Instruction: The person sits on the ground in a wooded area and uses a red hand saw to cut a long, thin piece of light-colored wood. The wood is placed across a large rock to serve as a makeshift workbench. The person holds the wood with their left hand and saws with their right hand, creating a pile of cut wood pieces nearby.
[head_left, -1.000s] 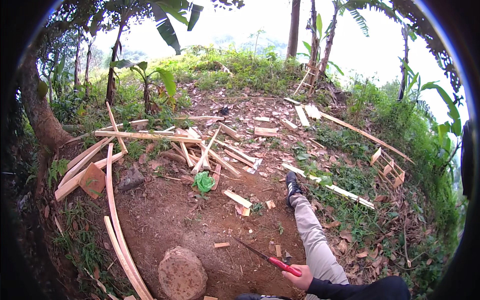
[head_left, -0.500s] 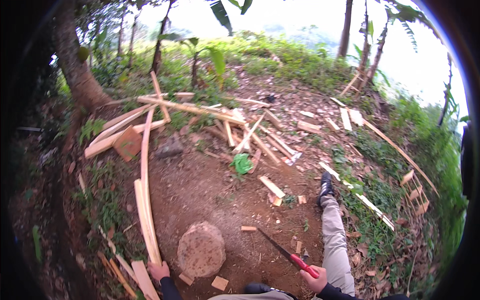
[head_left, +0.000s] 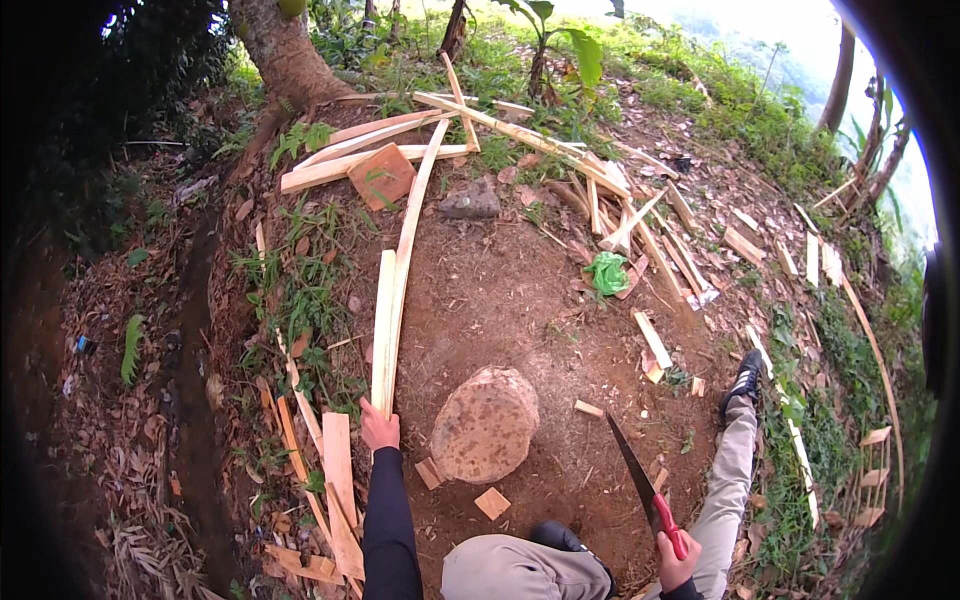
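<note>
My left hand (head_left: 380,427) is closed on the near end of a short pale wooden plank (head_left: 384,335). Along its right side runs a longer plank (head_left: 414,215), its far end up by the crossed boards. In my right hand (head_left: 679,563) is a handsaw (head_left: 634,466), gripped by its red handle, with the dark blade slanting up and to the left. Between my hands stands a round stump (head_left: 486,425). A small wood offcut (head_left: 589,408) lies close to the saw's tip, and a square offcut (head_left: 492,503) lies below the stump.
Crossed boards (head_left: 520,135) and a square block (head_left: 382,177) lie at the far side, near a tree trunk (head_left: 285,55). A green plastic bag (head_left: 607,273) rests by more scrap wood. My outstretched leg (head_left: 728,480) is at right; a ditch (head_left: 195,380) runs along the left.
My view has swung left and downward, so the scene sits farther right and higher. My left hand stays at the plank's end, and the saw remains in my right hand.
</note>
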